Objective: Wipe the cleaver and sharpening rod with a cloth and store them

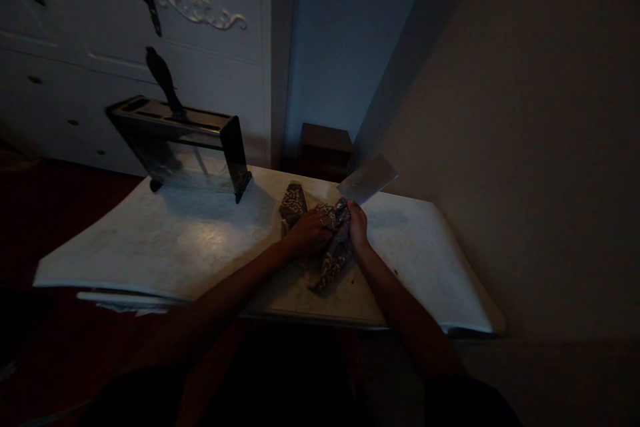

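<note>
Over the table (pixel 423 240), hands (pixel 311 233) angled inward hold patterned cloth (pixel 332 265) and a cleaver (pixel 369 179).

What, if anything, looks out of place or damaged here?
Pale layers jut unevenly from beneath the front-left edge of the white table. A dark speck beside the right forearm is too small to identify.

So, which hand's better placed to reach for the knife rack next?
Left, probably: the left hand is nearer the knife rack. The right hand is farther off, at the cloth beside the cleaver blade.
</note>
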`<action>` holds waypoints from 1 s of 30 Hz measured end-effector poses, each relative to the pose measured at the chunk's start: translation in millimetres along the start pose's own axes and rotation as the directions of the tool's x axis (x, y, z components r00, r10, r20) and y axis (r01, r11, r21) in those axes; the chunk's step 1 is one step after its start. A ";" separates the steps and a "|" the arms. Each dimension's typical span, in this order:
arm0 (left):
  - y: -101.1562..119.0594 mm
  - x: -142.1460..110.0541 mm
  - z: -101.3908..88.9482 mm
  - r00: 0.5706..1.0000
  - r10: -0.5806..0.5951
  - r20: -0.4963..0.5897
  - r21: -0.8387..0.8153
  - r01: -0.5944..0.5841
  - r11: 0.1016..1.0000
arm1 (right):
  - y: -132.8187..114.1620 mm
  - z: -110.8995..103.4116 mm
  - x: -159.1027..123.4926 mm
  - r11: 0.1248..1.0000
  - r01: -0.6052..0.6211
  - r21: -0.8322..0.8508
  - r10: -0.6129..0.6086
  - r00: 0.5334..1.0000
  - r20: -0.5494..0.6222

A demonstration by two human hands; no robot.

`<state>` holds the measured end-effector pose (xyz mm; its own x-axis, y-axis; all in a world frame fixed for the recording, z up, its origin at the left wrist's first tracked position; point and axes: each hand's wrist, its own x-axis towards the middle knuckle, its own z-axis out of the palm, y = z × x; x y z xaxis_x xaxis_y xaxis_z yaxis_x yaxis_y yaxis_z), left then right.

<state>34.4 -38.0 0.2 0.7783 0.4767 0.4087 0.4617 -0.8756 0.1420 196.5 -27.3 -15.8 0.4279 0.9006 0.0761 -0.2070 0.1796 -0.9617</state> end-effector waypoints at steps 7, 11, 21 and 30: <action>0.1 -13.4 4.3 0.992 -0.087 -0.096 0.003 0.088 0.996 | 2.4 -3.9 4.4 0.997 -0.017 0.082 0.019 1.000 -0.018; -1.2 -19.6 11.5 0.976 -0.150 -0.157 -0.042 0.146 0.988 | 7.7 -6.8 8.4 0.987 -0.051 0.154 0.055 0.998 -0.024; 5.9 -25.8 12.5 0.941 -0.302 -0.154 -0.113 0.287 0.951 | 10.6 -13.1 12.4 0.946 -0.112 0.304 0.118 0.993 0.000; 13.1 -28.2 10.5 0.945 -0.311 -0.096 -0.105 0.302 0.948 | 3.8 -14.9 11.5 0.922 -0.206 0.328 0.178 0.978 0.113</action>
<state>22.9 -62.1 -18.9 0.5514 0.7160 0.4283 0.6278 -0.6941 0.3522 213.8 -22.2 -22.5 0.2824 0.9569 -0.0673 -0.5679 0.1102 -0.8157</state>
